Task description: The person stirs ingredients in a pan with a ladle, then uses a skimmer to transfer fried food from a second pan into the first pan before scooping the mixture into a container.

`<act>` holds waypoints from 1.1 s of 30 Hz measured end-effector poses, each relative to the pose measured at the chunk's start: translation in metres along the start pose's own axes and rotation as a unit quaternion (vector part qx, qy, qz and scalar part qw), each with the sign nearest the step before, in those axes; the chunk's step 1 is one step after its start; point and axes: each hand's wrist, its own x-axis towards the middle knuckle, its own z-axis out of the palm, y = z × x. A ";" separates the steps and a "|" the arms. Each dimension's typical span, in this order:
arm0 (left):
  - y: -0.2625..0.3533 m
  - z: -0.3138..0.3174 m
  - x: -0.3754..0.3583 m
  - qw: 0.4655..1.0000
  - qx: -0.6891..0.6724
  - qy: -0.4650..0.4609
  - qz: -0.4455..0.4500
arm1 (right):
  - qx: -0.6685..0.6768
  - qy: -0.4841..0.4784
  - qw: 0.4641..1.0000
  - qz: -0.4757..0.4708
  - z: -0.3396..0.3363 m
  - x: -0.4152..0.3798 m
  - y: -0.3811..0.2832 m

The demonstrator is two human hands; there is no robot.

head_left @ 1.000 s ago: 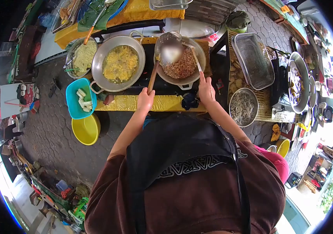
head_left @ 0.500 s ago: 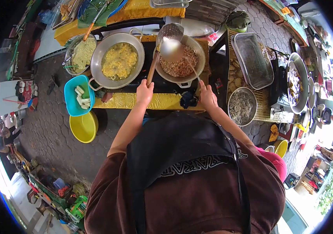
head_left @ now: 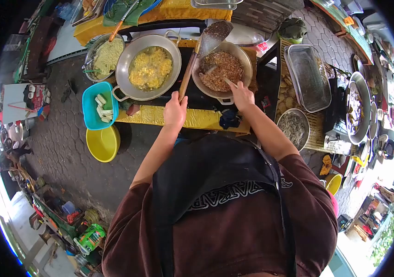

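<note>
Gripping a long-handled skimmer [head_left: 215, 34], your left hand [head_left: 175, 111] has its fingers wrapped around the wooden shaft; the bowl of the skimmer overlaps the far rim of the right-hand pan [head_left: 247, 69], though whether they touch is unclear. Your right hand [head_left: 243, 96] is closed around the handle of a spatula [head_left: 211, 70], whose blade sits in the brown, crumbly food [head_left: 223, 71] just ahead of your grip.

Below your hands runs a shiny yellow covering [head_left: 201, 118], with a bunched dark cloth [head_left: 230, 119] just under your right wrist. Forward and left of your left hand, a second pan [head_left: 123, 71] holds yellow pieces in oil. Farther left come a blue tub [head_left: 88, 108] with pale sticks, a yellow tub [head_left: 102, 143] and a bowl of pale mixture [head_left: 109, 55].

Right of your right hand stand a bowl of thin pale strips [head_left: 294, 127] and a wire basket [head_left: 310, 78]. Paved floor [head_left: 68, 152] spreads around, and well ahead of both grips lies another yellow-covered table [head_left: 174, 16].
</note>
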 end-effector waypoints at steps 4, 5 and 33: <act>-0.010 -0.002 -0.002 1.000 -0.018 -0.006 0.000 | -0.009 -0.026 0.997 0.072 -0.027 -0.021 0.004; -0.012 -0.002 -0.004 1.000 -0.022 -0.008 0.001 | -0.011 -0.029 0.997 0.071 -0.028 -0.019 0.004; -0.018 0.010 -0.006 0.998 0.006 -0.047 -0.047 | 0.175 -0.009 0.967 0.185 -0.016 -0.015 0.060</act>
